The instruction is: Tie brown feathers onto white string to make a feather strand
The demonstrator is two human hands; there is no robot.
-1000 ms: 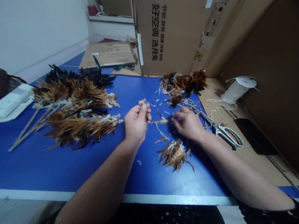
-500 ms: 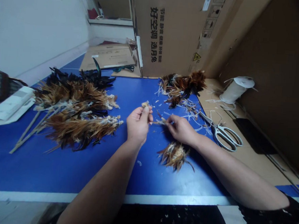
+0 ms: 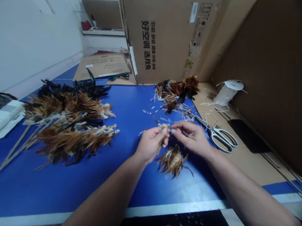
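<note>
My left hand point(image 3: 151, 144) is closed around a small bunch of brown feathers point(image 3: 163, 128), their pale quill ends sticking up past the thumb. My right hand point(image 3: 193, 138) pinches at the same bunch from the right, fingertips touching it. Both hands hover over a blue table point(image 3: 131, 104). Just below them lies a small loose pile of brown and white feathers point(image 3: 172, 160). Metal scissors point(image 3: 218, 134) lie right of my right hand.
Finished feather dusters on thin sticks point(image 3: 65, 120) lie at the left. Another feather heap point(image 3: 177, 90) sits at the back beside a large cardboard box point(image 3: 166, 35). A white spool of cord point(image 3: 227, 92) stands at the right. A white packet point(image 3: 0, 118) lies far left.
Both hands came closer together and nearer to me, above the small feather pile. The right hand now meets the bunch held in the left. The camera tilted up slightly.
</note>
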